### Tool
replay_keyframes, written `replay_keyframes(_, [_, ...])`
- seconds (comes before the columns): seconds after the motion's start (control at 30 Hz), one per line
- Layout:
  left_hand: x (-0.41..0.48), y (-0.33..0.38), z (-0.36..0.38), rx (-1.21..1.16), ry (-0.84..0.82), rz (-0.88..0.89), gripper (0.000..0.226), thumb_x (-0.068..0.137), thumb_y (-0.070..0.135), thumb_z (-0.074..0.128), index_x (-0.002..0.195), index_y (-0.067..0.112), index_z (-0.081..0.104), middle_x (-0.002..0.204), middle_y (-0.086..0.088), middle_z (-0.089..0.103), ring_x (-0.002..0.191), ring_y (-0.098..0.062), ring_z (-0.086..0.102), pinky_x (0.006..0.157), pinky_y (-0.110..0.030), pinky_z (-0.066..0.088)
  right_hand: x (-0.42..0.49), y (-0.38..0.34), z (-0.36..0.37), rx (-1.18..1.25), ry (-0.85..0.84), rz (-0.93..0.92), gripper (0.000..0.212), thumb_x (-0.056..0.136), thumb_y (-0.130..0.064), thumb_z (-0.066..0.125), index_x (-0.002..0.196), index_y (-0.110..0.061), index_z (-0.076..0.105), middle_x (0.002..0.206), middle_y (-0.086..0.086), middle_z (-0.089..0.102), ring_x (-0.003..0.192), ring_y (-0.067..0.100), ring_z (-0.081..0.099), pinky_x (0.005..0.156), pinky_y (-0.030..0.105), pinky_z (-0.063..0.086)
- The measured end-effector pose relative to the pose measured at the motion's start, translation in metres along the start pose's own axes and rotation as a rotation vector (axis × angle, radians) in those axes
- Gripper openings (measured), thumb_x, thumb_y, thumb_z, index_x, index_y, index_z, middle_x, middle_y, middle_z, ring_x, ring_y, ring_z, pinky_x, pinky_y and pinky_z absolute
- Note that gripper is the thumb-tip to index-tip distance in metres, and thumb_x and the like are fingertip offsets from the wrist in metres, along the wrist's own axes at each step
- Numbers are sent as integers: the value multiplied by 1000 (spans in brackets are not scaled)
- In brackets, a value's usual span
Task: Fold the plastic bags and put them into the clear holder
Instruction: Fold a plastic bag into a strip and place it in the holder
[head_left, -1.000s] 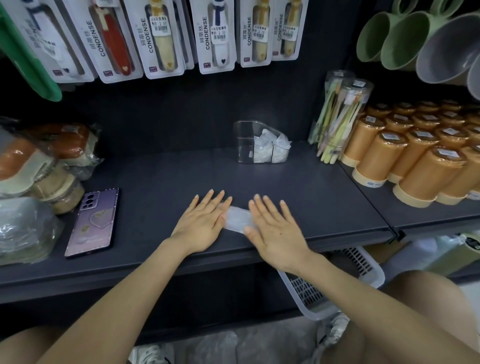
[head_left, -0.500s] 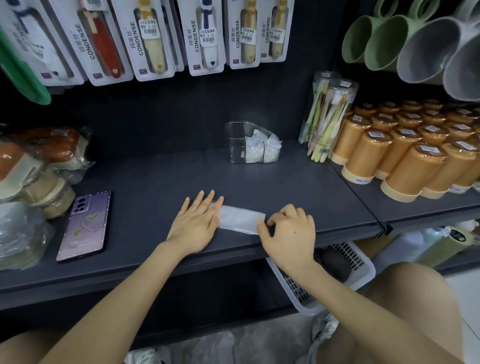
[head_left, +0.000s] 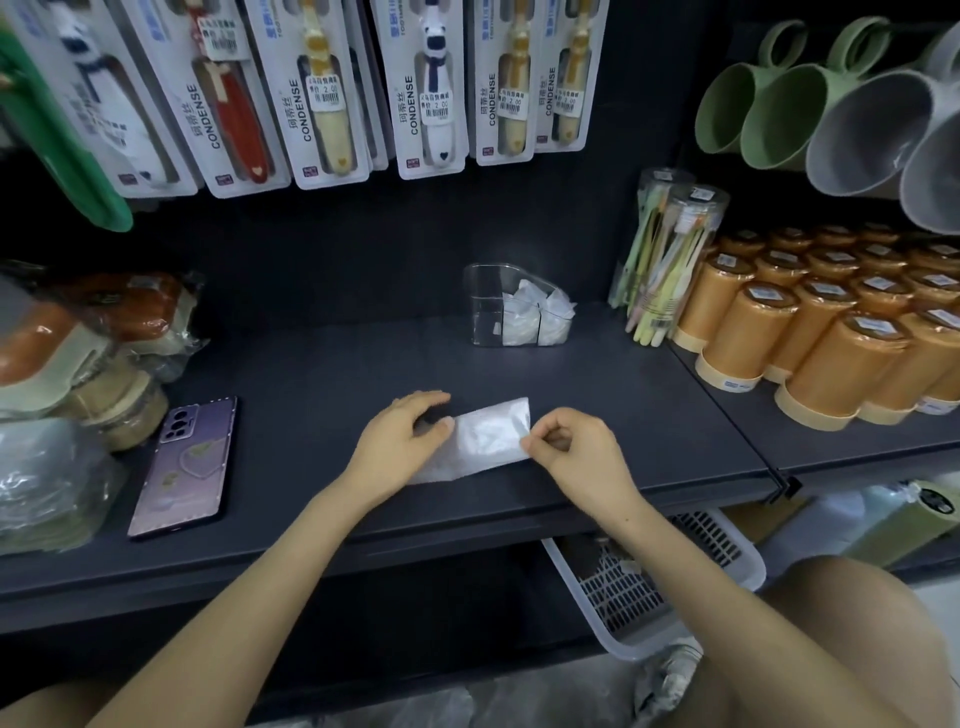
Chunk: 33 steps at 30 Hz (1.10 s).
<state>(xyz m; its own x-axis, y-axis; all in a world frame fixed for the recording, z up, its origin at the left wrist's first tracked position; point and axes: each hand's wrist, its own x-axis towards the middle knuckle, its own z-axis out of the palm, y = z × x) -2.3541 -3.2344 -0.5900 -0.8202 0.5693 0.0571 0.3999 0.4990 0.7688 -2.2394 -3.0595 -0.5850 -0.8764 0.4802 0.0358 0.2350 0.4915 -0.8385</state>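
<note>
1. At the left edge of the shelf (head_left: 311, 374): a heap of wrapped goods (head_left: 78, 353), orange and cream under clear film.
2. Just right of that heap, near the front edge: a purple phone (head_left: 187, 462), flat on its face, camera side up.
3. Above, along the dark back panel: a row of carded toothbrushes (head_left: 431, 83), hanging, price stickers on several.
4. Near the middle of the front edge: the left hand (head_left: 395, 447), gripping the left end of the plastic bag (head_left: 488, 436), thumb down on top, fingers arched over it.
5. Between the two hands: that bag, folded into a flat whitish strip, lying on the shelf and slanting towards the back at its right end.
6. Towards the back edge, well apart from the hands: the clear holder (head_left: 483, 306), upright, with folded bags (head_left: 535, 317) packed into its right part.
7. At the strip's right edge: the right hand (head_left: 576, 457), pinching the film between thumb and forefinger, other fingers curled in.
8. Below the front edge: a white slotted basket (head_left: 649, 639).
9. Right of the holder: clear tubes of pastel toothbrushes (head_left: 670, 254), standing.
10. At the right end: rows of orange cups (head_left: 810, 332) with cream rims.
11. Top right: green and grey mugs (head_left: 831, 104), hanging.
</note>
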Motion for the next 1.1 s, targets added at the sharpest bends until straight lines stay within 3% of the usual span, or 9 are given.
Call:
replay_keyframes(0.17, [14,23,-11,-247,-285,-47,22,90,5,61,104,21,68,104,7,70,98,-4,64,91,-19,48,17,-18,-28,112,-159,-63,13,88,-5,65,78,-9,58,68,9,69,67,17,70,60,27,56])
replay_keyframes(0.3, [13,27,-10,-378,-291,-112,13,86,-2,62,91,6,70,84,-2,70,79,-10,65,71,-18,49,34,-33,-41,159,-208,-78,9,88,-2,63,89,-8,58,66,5,65,61,15,65,54,25,52])
replay_keyframes(0.47, [8,27,-4,-535,-255,-191,12,83,-6,64,85,6,67,82,-5,70,77,-15,66,65,-22,51,49,-46,-40,263,-221,-48,18,89,-2,62,103,-14,59,66,2,62,56,8,58,51,22,47])
replay_keyframes(0.57, [3,27,-1,-664,-200,-243,12,85,-7,61,92,2,65,85,-6,71,78,-17,67,71,-28,53,49,-47,-32,421,-206,27,21,90,-11,64,110,-12,59,78,7,66,61,11,60,54,24,50])
replay_keyframes(0.63, [1,27,0,-743,-145,-273,14,85,-6,60,97,0,65,89,-10,70,81,-21,66,76,-34,51,42,-42,-26,474,-246,88,23,89,-20,67,110,-13,61,86,7,70,69,14,64,61,28,53])
replay_keyframes(0.77, [-5,31,5,-835,-60,-306,16,85,-7,59,97,0,65,87,-9,72,80,-20,68,72,-31,54,19,-31,-3,430,-389,165,21,87,-21,69,103,-8,70,91,7,75,78,16,70,67,30,56])
replay_keyframes(0.9, [-11,33,9,-859,-34,-333,15,85,-5,60,97,2,67,90,-10,72,82,-22,68,76,-35,55,12,-30,12,523,-310,178,8,87,-6,66,90,-8,73,85,6,75,77,16,72,64,26,57])
replay_keyframes(1.0, [-15,31,6,-878,-25,-336,11,88,1,60,96,2,67,91,-11,71,83,-22,67,76,-35,55,10,-31,14,546,-290,191,11,87,-1,65,85,-10,72,82,3,75,76,13,71,64,24,56])
replay_keyframes(1.1, [-18,29,3,-850,-16,-310,15,88,-3,59,98,2,68,89,-12,70,81,-21,68,72,-31,58,9,-30,14,560,-323,206,10,87,-3,65,89,-9,72,87,5,75,80,16,71,71,30,58])
